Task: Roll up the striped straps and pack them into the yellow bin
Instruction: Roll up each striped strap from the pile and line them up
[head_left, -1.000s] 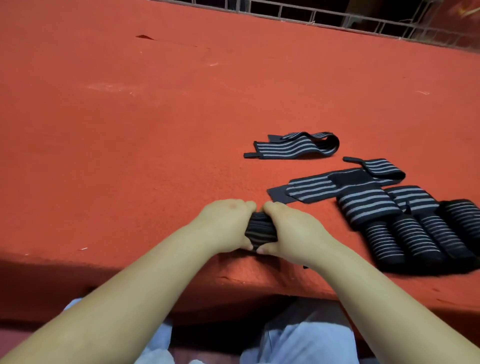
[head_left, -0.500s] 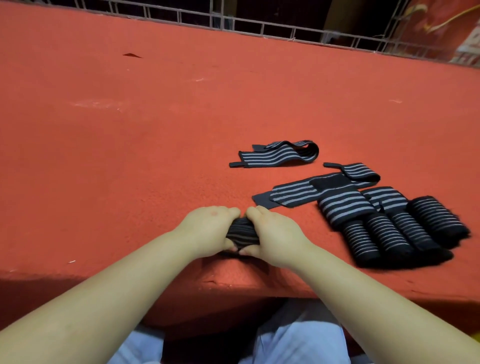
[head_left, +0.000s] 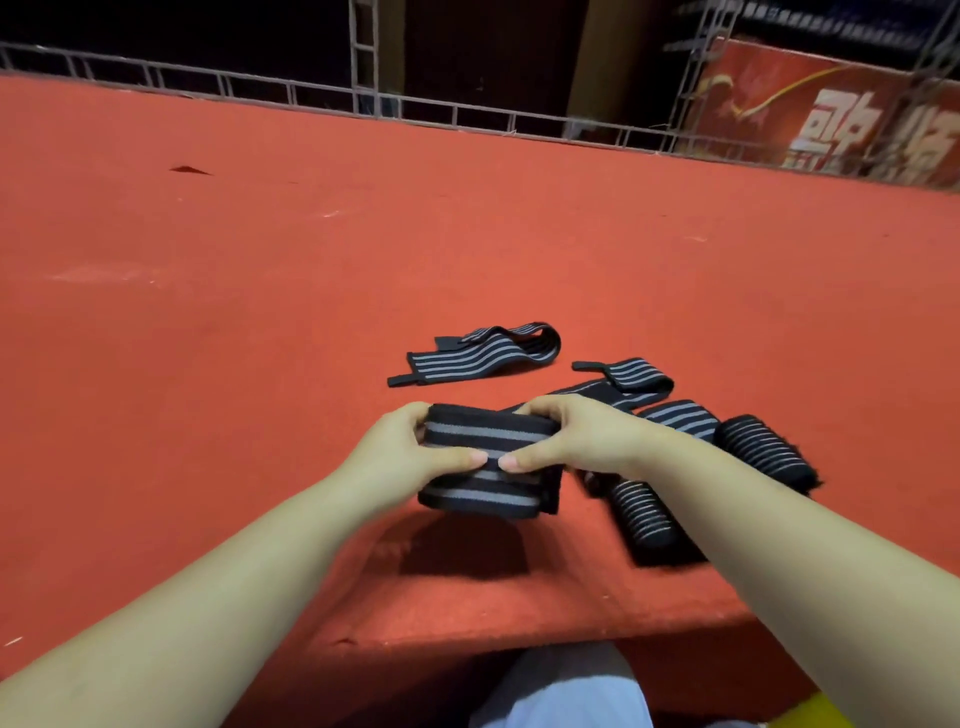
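A red carpeted platform (head_left: 260, 322) fills most of the view, its near edge dropping away at the bottom. Behind it runs a metal truss railing (head_left: 363, 104), and at the top right a red banner (head_left: 831, 114) is partly cut off by the frame edge, its lettering too incomplete to read. At the bottom right corner a sliver of yellow (head_left: 810, 709) shows; whether it is the bin cannot be told.

Both forearms reach in from below. The left hand (head_left: 400, 457) and right hand (head_left: 587, 441) grasp a rolled striped strap (head_left: 491, 462) between them, lifted above the platform over its own shadow, thumbs meeting on its front and fingers curled round its ends, mostly hidden behind it.

Beyond it lies a flat, folded-over strap (head_left: 483, 353). To the right another loose strap (head_left: 631, 379) is partly hidden by the right hand. Finished rolls (head_left: 763, 452) lie near the right forearm, which covers some of them, so their number is unclear.
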